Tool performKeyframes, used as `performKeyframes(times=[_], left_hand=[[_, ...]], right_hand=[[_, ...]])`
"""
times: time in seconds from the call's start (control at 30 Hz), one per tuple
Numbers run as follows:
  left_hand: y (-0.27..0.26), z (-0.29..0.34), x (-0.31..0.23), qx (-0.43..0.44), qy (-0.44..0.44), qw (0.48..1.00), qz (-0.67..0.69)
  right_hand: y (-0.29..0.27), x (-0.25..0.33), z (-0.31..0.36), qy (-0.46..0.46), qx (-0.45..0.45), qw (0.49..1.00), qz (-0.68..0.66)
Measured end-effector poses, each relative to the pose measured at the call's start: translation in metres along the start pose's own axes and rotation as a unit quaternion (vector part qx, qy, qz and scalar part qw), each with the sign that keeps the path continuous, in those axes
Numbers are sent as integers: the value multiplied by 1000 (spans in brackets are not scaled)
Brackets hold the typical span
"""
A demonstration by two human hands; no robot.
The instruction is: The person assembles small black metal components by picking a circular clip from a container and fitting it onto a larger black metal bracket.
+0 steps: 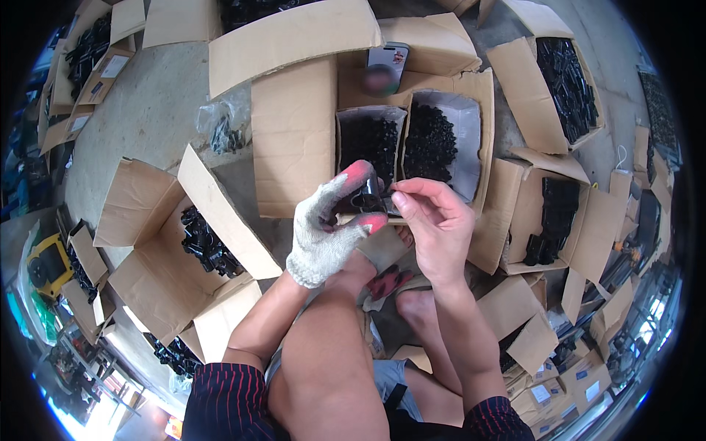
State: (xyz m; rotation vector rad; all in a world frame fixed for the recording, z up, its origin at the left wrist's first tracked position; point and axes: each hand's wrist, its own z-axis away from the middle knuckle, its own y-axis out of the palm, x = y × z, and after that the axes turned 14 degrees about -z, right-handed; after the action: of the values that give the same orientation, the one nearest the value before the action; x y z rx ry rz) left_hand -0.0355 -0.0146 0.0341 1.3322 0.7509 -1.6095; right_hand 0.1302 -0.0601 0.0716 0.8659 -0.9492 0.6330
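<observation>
My left hand (pixel 329 224), in a whitish knit glove with red fingertips, grips a glossy black part (pixel 370 197) between thumb and fingers. The part looks short and curved; its exact kind I cannot make out. My bare right hand (pixel 439 224) pinches thumb and forefinger together at the part's right side. Whatever lies in that pinch is too small to name. Just beyond my hands, an open cardboard box (pixel 294 162) holds two lined trays: the left tray (pixel 373 112) and the right tray (pixel 463 121), both with many small black pieces.
A phone (pixel 397 57) leans at the box's back. Open cartons of black parts stand around: one at left (pixel 147 283), one at right (pixel 496 213), one at far right (pixel 515 77). A clear plastic bag (pixel 224 121) lies on the concrete floor (pixel 158 95).
</observation>
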Motion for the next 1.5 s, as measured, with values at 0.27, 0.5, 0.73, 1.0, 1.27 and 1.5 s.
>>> performKeyframes(times=[0.27,0.5,0.73,1.0,1.27,1.5], left_hand=[[-2,0,0,42,83,991,-95],[15,-10,-15,16,93,877,-471],[14,-12,-16,72,-161,976,-125],[15,-14,18,63,-250,960,110],[4,-19,35,12,-274,941,197],[16,-23,34,44,-294,943,152]], right_hand=[[0,-10,19,-11,-19,999,35],[5,-34,19,41,-68,995,58],[-28,-42,0,146,-102,976,-121],[-23,-53,-7,62,-95,993,-10],[-124,-79,-115,-69,-14,867,493],[-144,-85,-131,22,16,866,500]])
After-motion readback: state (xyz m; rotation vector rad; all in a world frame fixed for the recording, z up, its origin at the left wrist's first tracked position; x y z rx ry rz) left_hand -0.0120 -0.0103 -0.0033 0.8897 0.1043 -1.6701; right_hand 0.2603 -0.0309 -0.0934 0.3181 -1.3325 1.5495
